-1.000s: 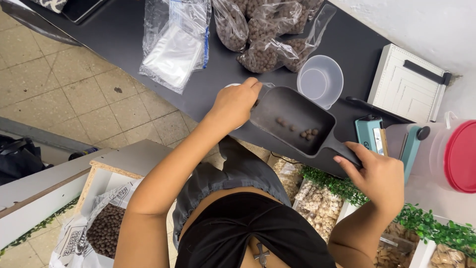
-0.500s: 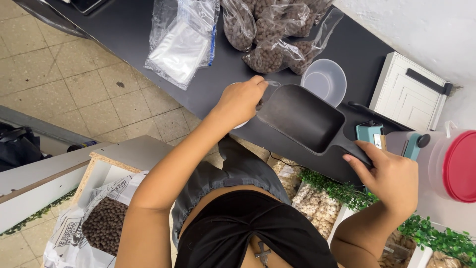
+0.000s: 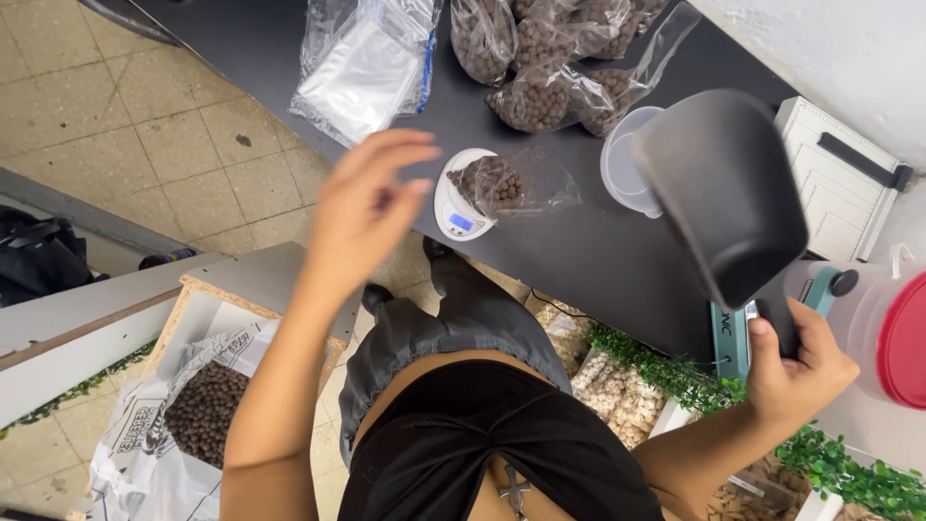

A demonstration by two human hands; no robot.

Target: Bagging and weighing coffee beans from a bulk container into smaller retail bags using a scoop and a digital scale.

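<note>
R hand (image 3: 796,362) is gripping the black scoop (image 3: 723,188) by its handle, raised over the table's (image 3: 241,58) right side, rigid & light, L hand (image 3: 362,207) is hovering open, empty, near the scale (image 3: 461,207) w/ the soft, floppy pellet bag (image 3: 511,183).

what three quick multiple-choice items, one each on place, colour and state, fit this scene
1. Where is the small bag of brown pellets?
A on the scale
B on the floor
C in the scoop

2. What colour is the scoop?
A white
B black
C red

3. What does the left hand hold?
A the scoop
B a bag
C nothing

Answers: 1 A, the bag rests on the scale's pan. 2 B, the scoop in the right hand is black. 3 C, its fingers are spread in the air.
</note>
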